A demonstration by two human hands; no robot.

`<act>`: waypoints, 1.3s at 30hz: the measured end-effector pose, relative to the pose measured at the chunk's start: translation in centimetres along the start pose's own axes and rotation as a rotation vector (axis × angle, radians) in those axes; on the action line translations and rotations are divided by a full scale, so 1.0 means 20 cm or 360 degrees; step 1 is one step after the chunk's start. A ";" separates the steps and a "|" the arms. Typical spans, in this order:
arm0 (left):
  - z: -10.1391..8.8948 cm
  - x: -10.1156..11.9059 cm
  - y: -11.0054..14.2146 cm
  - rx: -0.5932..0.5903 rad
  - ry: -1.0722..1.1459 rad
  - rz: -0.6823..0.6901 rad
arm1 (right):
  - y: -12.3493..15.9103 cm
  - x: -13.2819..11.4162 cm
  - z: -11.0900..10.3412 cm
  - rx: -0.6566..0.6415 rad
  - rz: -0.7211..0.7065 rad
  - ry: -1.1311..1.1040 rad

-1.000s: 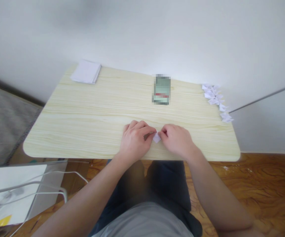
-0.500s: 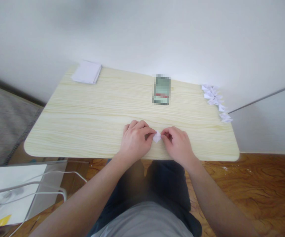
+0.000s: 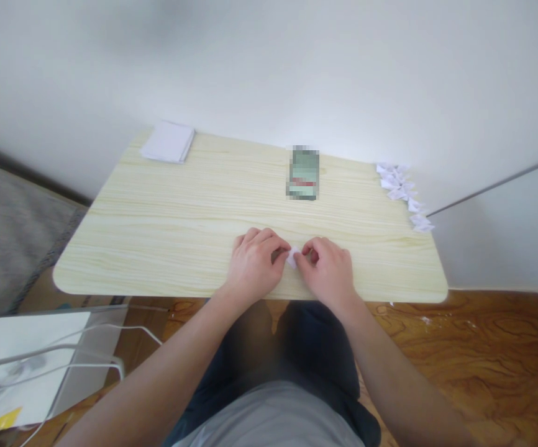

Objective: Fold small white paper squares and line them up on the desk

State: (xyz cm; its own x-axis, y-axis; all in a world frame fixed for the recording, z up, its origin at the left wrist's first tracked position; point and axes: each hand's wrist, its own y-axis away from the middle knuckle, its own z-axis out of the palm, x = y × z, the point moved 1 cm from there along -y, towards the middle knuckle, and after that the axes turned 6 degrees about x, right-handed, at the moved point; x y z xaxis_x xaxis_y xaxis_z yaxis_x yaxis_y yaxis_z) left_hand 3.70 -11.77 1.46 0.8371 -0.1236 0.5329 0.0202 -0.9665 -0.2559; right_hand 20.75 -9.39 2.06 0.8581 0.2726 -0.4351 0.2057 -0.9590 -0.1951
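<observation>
Near the table's front edge a small folded piece of white paper [image 3: 292, 260] is pinched between my two hands. My left hand [image 3: 256, 261] grips its left side between thumb and forefinger, the other fingers bent over the tabletop. From the other side, my right hand [image 3: 327, 268] closes thumb and forefinger on the paper's right side. Fingertips cover much of the paper, so its exact folded shape is hidden. Both hands rest low over the pale wood-grain table [image 3: 213, 205].
A stack of white paper [image 3: 169, 141] lies at the back left. Behind my hands is a phone-like object with a pixelated face [image 3: 303, 174]. Several folded white paper pieces [image 3: 396, 181] line the right edge. A white wall [image 3: 269, 74] borders the table's back; white cables [image 3: 96, 365] run at lower left.
My right hand first drew slightly away to the right, showing more of the paper, then came back in against it. The left hand kept its pinch. The view shifted slightly.
</observation>
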 end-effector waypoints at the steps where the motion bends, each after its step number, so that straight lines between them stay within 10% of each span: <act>1: 0.00 0.00 0.00 0.0000 -0.0003 -0.0001 | 0.00 0.00 0.00 -0.0003 0.0009 -0.0005; 26: -0.04 0.07 -0.10 -0.0257 -0.0069 0.0178 | 0.01 0.07 -0.01 0.0049 -0.0007 -0.0364; 39: 0.00 0.03 -0.11 -0.0147 0.0623 -0.0043 | -0.02 0.13 0.01 0.0144 0.0091 -0.0736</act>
State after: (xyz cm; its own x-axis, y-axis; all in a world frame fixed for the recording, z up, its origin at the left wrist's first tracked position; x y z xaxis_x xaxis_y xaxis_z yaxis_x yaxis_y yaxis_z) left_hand 4.14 -9.79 2.20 0.5651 -0.1571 0.8099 -0.0248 -0.9845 -0.1737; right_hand 22.78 -8.31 0.91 0.5631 0.2455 -0.7891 0.1052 -0.9684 -0.2262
